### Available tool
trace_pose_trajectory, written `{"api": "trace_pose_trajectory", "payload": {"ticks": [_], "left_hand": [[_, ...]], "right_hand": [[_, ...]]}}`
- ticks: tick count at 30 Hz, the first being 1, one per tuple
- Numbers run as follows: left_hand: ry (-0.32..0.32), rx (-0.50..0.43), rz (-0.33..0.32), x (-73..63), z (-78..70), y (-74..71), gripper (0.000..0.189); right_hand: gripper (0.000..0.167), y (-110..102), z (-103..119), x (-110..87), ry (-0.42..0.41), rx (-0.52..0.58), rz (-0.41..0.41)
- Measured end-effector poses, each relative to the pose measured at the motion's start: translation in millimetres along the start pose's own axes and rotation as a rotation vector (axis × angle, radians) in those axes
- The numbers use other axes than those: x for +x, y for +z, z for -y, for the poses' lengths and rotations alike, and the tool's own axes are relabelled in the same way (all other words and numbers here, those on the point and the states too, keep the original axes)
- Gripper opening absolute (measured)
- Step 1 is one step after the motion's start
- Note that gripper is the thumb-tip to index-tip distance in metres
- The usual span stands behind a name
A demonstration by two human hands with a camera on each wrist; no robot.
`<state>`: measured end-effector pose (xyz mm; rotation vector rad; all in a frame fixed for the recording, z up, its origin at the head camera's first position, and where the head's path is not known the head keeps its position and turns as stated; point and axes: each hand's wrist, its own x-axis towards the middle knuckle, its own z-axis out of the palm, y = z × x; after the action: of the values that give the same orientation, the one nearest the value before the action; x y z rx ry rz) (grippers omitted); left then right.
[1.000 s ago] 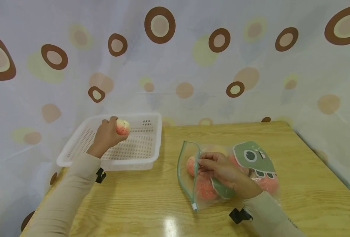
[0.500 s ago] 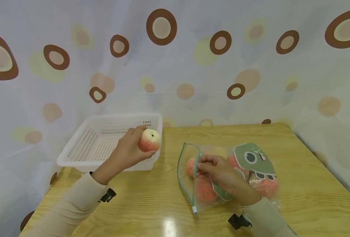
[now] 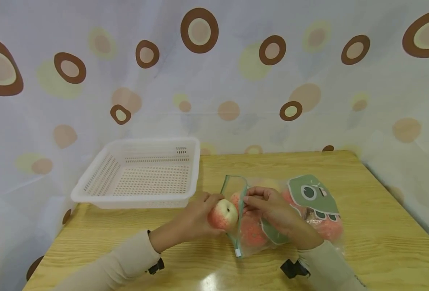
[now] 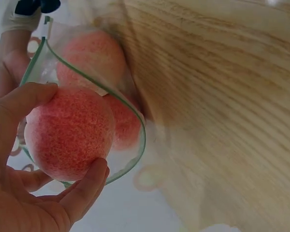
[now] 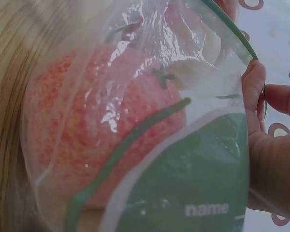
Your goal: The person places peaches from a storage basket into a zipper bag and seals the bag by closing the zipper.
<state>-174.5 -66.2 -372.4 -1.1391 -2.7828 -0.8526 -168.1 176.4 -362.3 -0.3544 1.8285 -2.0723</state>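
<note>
A red and pale-yellow peach (image 3: 223, 215) is gripped in my left hand (image 3: 196, 218), right at the mouth of a clear zip bag (image 3: 249, 248). The bag lies on its side, its green-edged opening facing left, with several peaches inside. In the left wrist view the held peach (image 4: 70, 133) covers part of the opening, the thumb on one side and fingers on the other. My right hand (image 3: 276, 210) pinches the bag's upper edge between thumb and fingers. Through the film in the right wrist view shows one bagged peach (image 5: 101, 125) beside a green print.
A white plastic basket (image 3: 134, 200) with slotted walls stands at the back left of the wooden table (image 3: 374, 226); no fruit shows in it. A spotted cloth (image 3: 214, 81) hangs behind the table. The bag's white slider (image 3: 238, 253) sits at the near end of its zip.
My left hand has carried the peach from above the basket rightward and nearer, to the bag's opening. My right hand has kept its pinch on the bag's edge in the same place.
</note>
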Motion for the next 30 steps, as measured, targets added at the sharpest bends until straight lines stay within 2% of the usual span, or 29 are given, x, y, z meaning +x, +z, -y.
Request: {"api": "trace_pose_trajectory", "payload": {"ticks": [3,6,17,22,26,30], "left_hand": [[0.004,-0.035,0.044,-1.2,0.1,5.1,0.074],[0.009,-0.071,0.058,-1.1,1.6,8.4,0.074],[0.019,-0.301,0.106,2.3,10.3,15.7,0.07],[-0.027,-0.409,0.152,7.4,11.1,22.0,0.067],[-0.058,-0.427,0.169,9.7,9.2,25.3,0.067],[-0.057,-0.418,0.165,11.7,8.1,27.7,0.068]], "right_hand": [[0.006,0.3,-0.6,0.0,-0.005,-0.003,0.008],[0.007,1.3,-0.2,0.2,-0.003,0.0,0.008],[0.003,9.2,1.8,2.6,0.014,0.046,0.018],[0.003,10.7,-2.0,5.2,0.02,0.038,0.028],[0.003,11.2,-4.6,6.8,0.019,0.036,0.02],[0.004,10.7,-5.5,8.1,0.009,0.024,0.013]]}}
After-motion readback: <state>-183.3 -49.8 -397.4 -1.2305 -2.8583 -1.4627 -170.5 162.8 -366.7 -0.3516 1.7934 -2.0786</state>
